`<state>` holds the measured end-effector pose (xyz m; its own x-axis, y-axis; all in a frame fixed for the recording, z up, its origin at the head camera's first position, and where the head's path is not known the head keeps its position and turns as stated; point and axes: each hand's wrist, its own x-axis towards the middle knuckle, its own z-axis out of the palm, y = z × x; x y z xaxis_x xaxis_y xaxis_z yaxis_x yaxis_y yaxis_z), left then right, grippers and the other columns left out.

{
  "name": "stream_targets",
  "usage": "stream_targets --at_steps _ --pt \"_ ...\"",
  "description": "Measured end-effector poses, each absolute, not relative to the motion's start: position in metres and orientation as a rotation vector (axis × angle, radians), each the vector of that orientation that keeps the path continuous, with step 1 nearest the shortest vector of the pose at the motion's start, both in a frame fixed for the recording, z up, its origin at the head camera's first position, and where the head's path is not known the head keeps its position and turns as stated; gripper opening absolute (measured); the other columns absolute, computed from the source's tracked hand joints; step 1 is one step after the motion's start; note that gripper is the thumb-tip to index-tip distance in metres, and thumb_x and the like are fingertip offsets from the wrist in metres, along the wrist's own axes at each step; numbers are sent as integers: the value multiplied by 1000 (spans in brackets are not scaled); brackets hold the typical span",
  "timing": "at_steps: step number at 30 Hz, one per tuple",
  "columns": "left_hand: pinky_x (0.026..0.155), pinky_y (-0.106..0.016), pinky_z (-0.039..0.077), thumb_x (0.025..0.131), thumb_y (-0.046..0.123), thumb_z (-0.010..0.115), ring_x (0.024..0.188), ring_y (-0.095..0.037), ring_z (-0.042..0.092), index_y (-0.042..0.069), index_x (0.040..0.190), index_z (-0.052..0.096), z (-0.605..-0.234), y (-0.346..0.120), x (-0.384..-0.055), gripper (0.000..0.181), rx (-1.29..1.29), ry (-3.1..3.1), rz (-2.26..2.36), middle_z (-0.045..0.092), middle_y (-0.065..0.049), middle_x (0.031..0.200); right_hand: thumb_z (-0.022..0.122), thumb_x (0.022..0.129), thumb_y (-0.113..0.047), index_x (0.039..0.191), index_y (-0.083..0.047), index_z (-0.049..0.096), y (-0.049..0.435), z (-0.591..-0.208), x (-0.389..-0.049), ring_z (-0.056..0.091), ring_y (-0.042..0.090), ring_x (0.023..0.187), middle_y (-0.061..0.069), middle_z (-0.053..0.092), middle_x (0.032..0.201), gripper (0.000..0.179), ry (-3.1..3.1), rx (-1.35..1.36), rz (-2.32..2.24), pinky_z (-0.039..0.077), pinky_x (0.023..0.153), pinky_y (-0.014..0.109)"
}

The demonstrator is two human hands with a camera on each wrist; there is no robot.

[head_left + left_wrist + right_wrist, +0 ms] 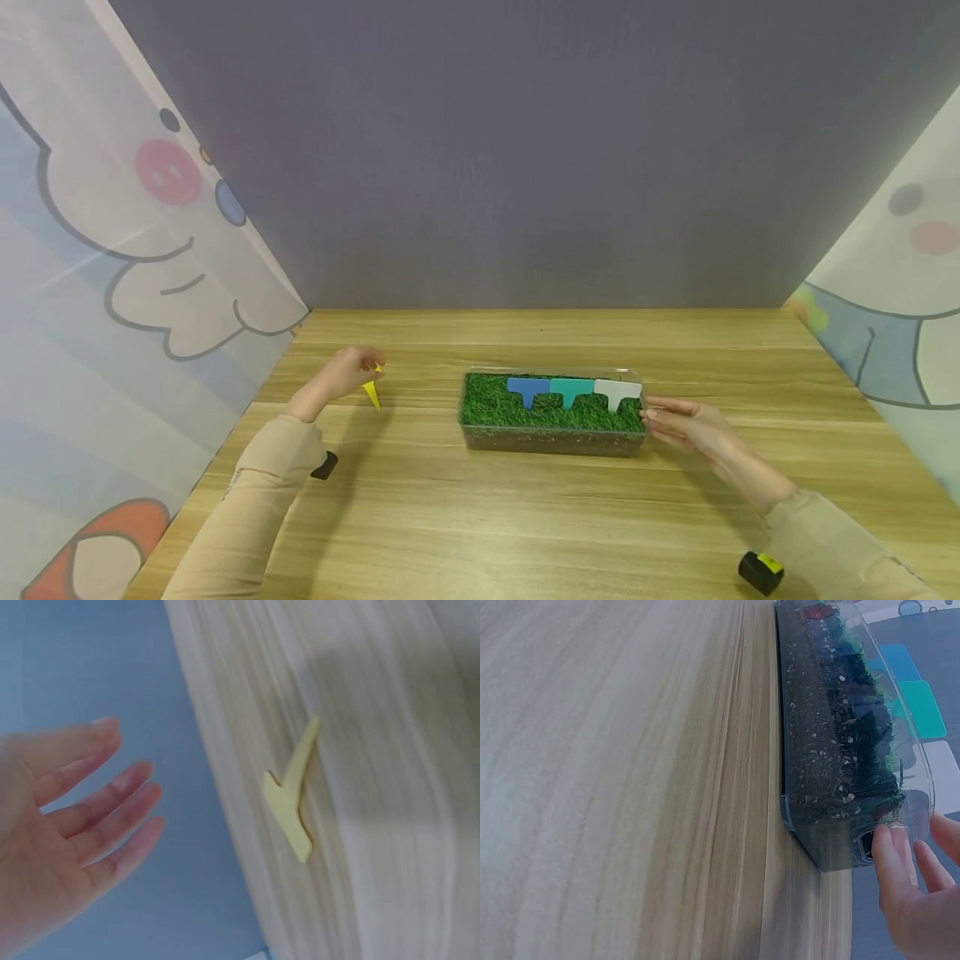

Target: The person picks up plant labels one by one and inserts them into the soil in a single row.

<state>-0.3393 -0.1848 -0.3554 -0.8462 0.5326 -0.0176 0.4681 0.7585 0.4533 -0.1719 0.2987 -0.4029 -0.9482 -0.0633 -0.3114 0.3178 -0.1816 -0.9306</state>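
Note:
On the left of the table lies a yellow T-shaped plant label (372,395), which shows whole in the left wrist view (289,802). My left hand (348,372) hovers just above it, fingers spread and apart from it. A clear plastic planter box (555,442) filled with soil and green grass (487,400) sits right of the middle. Three T-shaped labels stand upright in a row in the grass: blue (528,387), teal (572,388) and white (618,390). My right hand (693,425) touches the planter's right end with fairly straight fingertips.
The wood-grain table (480,517) runs back to a dark grey panel (525,167). Cartoon-printed sheets (90,275) hang at both sides. Dark wrist-worn pieces (761,572) show at my sleeves.

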Motion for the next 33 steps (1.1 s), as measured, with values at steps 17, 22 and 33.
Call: stream_targets --at_steps 17,22,33 --pt "83 -55 41 81 2 60 102 -50 45 -14 115 47 -381 -204 -347 40 720 2830 608 47 -33 116 63 81 -8 122 -4 49 302 -408 -172 61 9 91 -1 64 99 44 1820 256 -2229 46 84 26" --pt "87 -58 37 80 9 63 106 -51 42 -12 117 47 -393 -214 -355 45 690 2807 656 45 -32 120 62 81 -9 109 -17 61 309 -419 -176 60 9 92 -4 64 98 29 1791 186 -2235 46 83 25" --pt "86 -54 40 76 7 66 102 -48 47 -15 113 48 -404 -216 -362 47 567 2839 589 50 -34 110 63 81 -9 128 8 35 299 -403 -172 61 11 92 10 61 108 58 1874 304 -2192 46 85 27"
